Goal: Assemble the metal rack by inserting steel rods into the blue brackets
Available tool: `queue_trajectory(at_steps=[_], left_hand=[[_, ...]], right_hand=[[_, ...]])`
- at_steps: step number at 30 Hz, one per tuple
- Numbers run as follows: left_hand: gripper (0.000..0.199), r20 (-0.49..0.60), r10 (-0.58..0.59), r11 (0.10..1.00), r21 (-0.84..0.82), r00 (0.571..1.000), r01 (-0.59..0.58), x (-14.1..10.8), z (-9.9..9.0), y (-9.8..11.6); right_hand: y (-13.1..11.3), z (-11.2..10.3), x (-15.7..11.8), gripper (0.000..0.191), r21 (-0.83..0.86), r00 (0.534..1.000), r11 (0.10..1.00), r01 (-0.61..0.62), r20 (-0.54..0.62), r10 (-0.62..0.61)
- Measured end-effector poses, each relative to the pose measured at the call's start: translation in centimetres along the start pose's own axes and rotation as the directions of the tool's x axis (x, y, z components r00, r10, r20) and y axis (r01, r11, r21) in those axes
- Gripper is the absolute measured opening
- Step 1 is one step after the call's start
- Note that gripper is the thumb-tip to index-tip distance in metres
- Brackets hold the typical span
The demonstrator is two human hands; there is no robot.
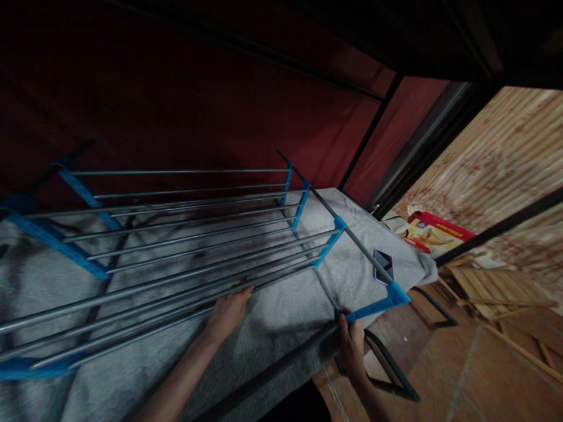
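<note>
A rack of grey metal rods (176,221) with blue plastic end brackets (328,241) lies across a table covered by a grey cloth (272,346). My left hand (232,309) is at the lowest of the near rods, its fingers reaching up to it; what it grips is hard to make out. At the front right corner of the rack, my right hand (350,340) pinches the inner end of a blue bracket (378,305), where it meets a thin rod. The far left of the rack is dark.
A phone (383,266) lies on the cloth at the right, partly behind a rack tube. Beyond it are a red and yellow box (433,231) and a folded wooden chair (497,290). Dark metal frames (391,366) stand beside the table over a tiled floor (457,375).
</note>
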State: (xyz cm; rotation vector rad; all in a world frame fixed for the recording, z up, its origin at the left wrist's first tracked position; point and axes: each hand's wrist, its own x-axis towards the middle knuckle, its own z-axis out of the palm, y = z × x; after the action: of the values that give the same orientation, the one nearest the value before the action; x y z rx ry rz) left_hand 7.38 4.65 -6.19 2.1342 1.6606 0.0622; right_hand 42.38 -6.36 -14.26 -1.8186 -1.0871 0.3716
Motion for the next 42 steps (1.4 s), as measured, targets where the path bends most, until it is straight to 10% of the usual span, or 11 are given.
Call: queue_trajectory(at_steps=[42], left_hand=[[0.048,0.043,-0.010,1.000,0.009,0.999,0.009,0.2,-0.3,-0.4]], right_hand=[[0.6,0.1,0.0,0.054,-0.008,0.998,0.998,0.057,-0.025,-0.058]])
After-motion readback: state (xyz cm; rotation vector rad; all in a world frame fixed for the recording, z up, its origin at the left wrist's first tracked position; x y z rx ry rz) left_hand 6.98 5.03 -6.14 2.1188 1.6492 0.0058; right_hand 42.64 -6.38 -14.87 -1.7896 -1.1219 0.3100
